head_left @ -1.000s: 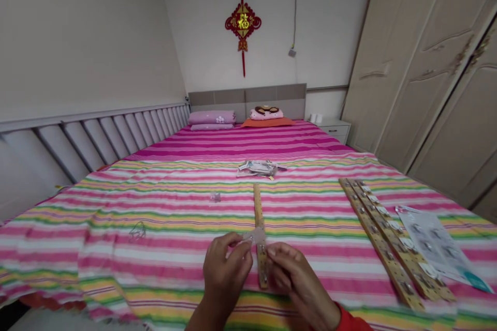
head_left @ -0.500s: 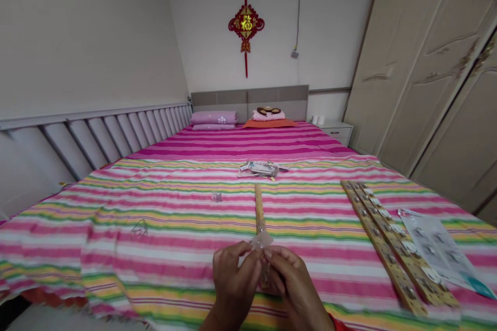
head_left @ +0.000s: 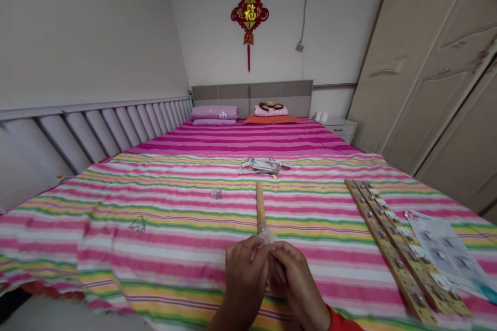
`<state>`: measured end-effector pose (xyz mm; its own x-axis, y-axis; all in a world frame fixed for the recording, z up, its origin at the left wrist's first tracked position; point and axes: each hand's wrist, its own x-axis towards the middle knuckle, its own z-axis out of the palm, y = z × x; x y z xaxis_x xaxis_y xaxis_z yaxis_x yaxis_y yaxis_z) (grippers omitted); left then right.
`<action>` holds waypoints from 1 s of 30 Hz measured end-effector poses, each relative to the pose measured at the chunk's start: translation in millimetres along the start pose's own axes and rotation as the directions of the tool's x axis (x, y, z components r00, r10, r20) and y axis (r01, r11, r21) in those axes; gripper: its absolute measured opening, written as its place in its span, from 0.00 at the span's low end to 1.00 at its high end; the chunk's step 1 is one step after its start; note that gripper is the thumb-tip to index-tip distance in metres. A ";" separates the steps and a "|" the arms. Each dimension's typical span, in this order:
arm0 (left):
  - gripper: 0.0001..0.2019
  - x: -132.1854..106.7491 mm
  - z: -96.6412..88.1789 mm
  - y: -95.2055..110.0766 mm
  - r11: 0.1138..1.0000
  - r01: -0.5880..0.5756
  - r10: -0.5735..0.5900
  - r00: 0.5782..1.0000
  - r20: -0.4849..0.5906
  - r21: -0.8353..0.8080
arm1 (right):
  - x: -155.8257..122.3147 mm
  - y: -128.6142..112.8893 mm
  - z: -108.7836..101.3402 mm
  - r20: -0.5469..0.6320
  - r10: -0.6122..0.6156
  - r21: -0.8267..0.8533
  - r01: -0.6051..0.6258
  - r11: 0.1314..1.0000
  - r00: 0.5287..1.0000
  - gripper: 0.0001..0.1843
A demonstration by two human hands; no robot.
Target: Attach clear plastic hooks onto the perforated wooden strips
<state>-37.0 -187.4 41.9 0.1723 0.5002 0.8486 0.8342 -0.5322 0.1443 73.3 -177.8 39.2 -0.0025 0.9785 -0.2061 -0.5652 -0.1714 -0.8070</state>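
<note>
Hands on crinkly clear plastic

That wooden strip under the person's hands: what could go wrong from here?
The small clear plastic piece held between the left hand and right hand could slip and be hard to find: a similar clear bit already lying on the striped bedspread barely stands out against the stripes. The wooden strip also rests on soft cloth, so pressing on it might make it shift or tip.
</note>
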 end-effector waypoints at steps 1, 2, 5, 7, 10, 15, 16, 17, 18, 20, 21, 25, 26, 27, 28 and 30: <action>0.12 0.7 2.1 0.8 1.000 0.007 -0.007 1.000 0.020 -0.019 | 4.6 -1.7 -2.1 -0.001 -0.016 -0.022 0.016 1.000 1.000 0.13; 0.12 1.3 4.2 0.8 0.999 0.012 -0.011 0.999 0.034 -0.040 | 10.1 -4.1 -4.6 0.007 -0.032 -0.048 0.032 0.998 0.999 0.13; 0.12 4.1 10.5 -6.3 0.988 0.081 -0.075 0.996 0.047 -0.132 | 32.9 -13.7 -15.4 0.052 -0.103 -0.149 0.110 0.983 0.993 0.13; 0.11 6.5 16.4 -17.3 0.952 0.200 -0.187 0.979 0.074 -0.233 | 52.7 -19.6 -25.1 0.079 -0.148 -0.232 0.162 0.959 0.986 0.13; 0.08 8.2 30.0 -38.4 0.818 0.419 -0.362 0.907 0.213 -0.393 | 84.1 -23.1 -40.2 0.107 -0.150 -0.326 0.177 0.929 0.983 0.13; 0.09 -0.4 58.7 -64.7 0.562 0.660 -0.531 0.750 0.395 -0.498 | 125.6 -16.8 -53.9 0.194 -0.050 -0.372 0.121 0.920 0.980 0.15; 0.09 -2.5 64.2 -68.2 0.528 0.677 -0.544 0.733 0.409 -0.512 | 132.0 -15.1 -54.3 0.206 -0.030 -0.374 0.107 0.921 0.978 0.15; 0.10 -4.1 69.6 -71.4 0.497 0.691 -0.552 0.719 0.422 -0.525 | 137.9 -13.5 -54.2 0.216 -0.011 -0.377 0.093 0.921 0.976 0.16; 0.11 -5.1 74.8 -74.6 0.470 0.703 -0.560 0.705 0.434 -0.535 | 143.5 -12.0 -53.8 0.225 0.006 -0.381 0.082 0.921 0.974 0.16; 0.12 -5.5 84.8 -81.3 0.424 0.721 -0.574 0.682 0.453 -0.548 | 153.8 -8.9 -52.8 0.232 0.031 -0.392 0.064 0.918 0.972 0.16; 0.12 -5.0 89.5 -84.7 0.413 0.725 -0.576 0.677 0.458 -0.552 | 158.5 -7.3 -52.4 0.231 0.041 -0.399 0.056 0.915 0.972 0.16; 0.11 -1.0 105.9 -96.0 0.448 0.703 -0.555 0.703 0.444 -0.553 | 172.8 -0.7 -52.6 0.214 0.077 -0.429 0.023 0.903 0.974 0.15; 0.11 0.0 109.4 -98.0 0.466 0.694 -0.544 0.714 0.441 -0.549 | 175.1 0.8 -53.0 0.209 0.086 -0.436 0.014 0.900 0.974 0.15; 0.11 0.7 112.6 -99.6 0.484 0.685 -0.533 0.724 0.438 -0.544 | 177.0 2.1 -53.4 0.206 0.094 -0.442 0.006 0.897 0.974 0.15; 0.12 1.2 115.8 -100.9 0.500 0.676 -0.522 0.734 0.435 -0.541 | 178.4 3.2 -53.7 0.204 0.102 -0.447 0.000 0.894 0.974 0.15; 0.12 1.3 121.8 -102.9 0.521 0.662 -0.507 0.748 0.429 -0.539 | 180.6 4.9 -54.2 0.201 0.114 -0.456 -0.010 0.890 0.973 0.14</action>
<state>-58.8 -48.8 -33.8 -0.0692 0.9365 0.3437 0.2667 -0.3146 0.9110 114.8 -8.1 -31.9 -0.2329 0.9554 -0.1816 -0.1271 -0.2150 -0.9683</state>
